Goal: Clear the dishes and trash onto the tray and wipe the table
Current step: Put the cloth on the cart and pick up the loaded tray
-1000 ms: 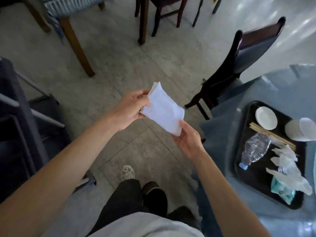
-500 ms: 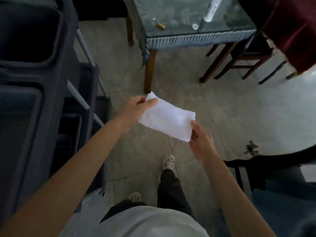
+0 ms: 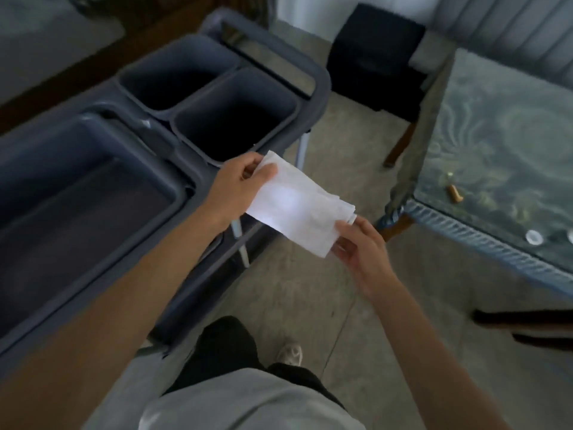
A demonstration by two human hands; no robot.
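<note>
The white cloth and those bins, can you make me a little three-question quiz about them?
1. True or false: both hands hold the white cloth.
2. Which hand is nearer the grey cart with the bins? A) left hand B) right hand
3. Fill in: the small brown piece of litter lies on the glass-topped ____.

Key: 1. True, each hand has a grip on one end of the cloth. 2. A. 3. table.
</note>
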